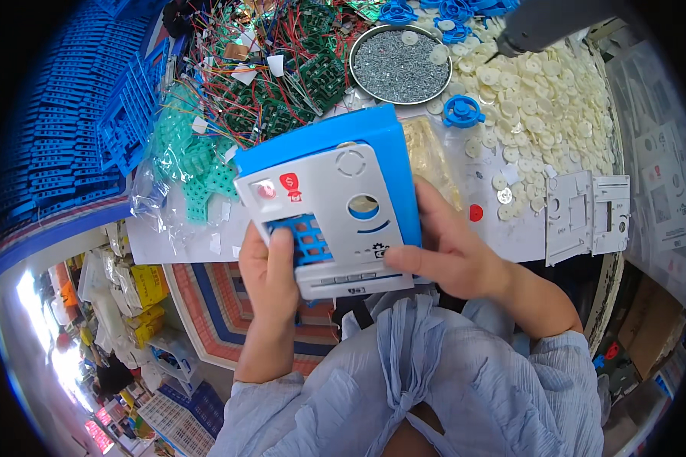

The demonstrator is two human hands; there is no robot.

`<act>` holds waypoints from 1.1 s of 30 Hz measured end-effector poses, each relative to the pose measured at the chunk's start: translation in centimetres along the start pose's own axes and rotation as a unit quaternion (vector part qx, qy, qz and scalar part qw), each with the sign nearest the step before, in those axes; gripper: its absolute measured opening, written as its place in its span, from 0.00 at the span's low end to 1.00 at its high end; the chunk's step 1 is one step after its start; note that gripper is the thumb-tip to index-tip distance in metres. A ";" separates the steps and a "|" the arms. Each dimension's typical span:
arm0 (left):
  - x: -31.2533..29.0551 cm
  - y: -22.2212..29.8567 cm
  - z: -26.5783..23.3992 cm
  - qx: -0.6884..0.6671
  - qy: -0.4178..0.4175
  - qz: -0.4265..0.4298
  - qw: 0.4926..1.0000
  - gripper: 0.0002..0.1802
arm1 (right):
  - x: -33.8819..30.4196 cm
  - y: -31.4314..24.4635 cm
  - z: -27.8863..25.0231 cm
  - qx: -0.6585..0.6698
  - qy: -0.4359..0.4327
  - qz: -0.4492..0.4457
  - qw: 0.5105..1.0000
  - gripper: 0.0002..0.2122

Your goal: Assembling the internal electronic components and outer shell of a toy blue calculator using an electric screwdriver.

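Both of my hands hold a white plastic faceplate [331,179] against a blue plastic housing [316,135], tilted above the table's near edge. The faceplate has a round hole, a rectangular opening and small red marks; a blue grid piece [309,240] shows through the opening. My left hand [270,274] grips the left edge, its thumb at the opening and its other fingers mostly hidden behind. On the right side, my right hand [457,263] is closed round the housing, with the thumb pressed on the faceplate's lower right.
A round dish [354,72] of small screws stands at the back, below a hanging grey screwdriver [522,34]. Wired circuit boards [312,80], green keypad pieces [198,171], cream discs [541,91] and stacked blue parts [61,107] surround it. White panels [587,217] lie right.
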State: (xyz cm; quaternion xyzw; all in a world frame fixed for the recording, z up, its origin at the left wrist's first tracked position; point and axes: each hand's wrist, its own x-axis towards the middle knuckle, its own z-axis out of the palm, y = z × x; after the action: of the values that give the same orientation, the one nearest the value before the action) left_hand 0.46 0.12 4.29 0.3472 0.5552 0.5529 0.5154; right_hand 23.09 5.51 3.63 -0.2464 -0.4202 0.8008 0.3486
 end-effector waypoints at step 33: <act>-1.7 -3.2 -0.2 -0.153 0.008 -0.009 0.988 0.32 | -0.6 1.4 1.6 -0.130 0.037 -0.079 0.988 0.22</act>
State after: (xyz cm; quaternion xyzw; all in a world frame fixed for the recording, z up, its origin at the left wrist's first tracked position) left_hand 1.27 -2.05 1.43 0.2545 0.4711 0.6299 0.5626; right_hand 21.88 3.68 3.35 -0.2847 -0.5257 0.6995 0.3914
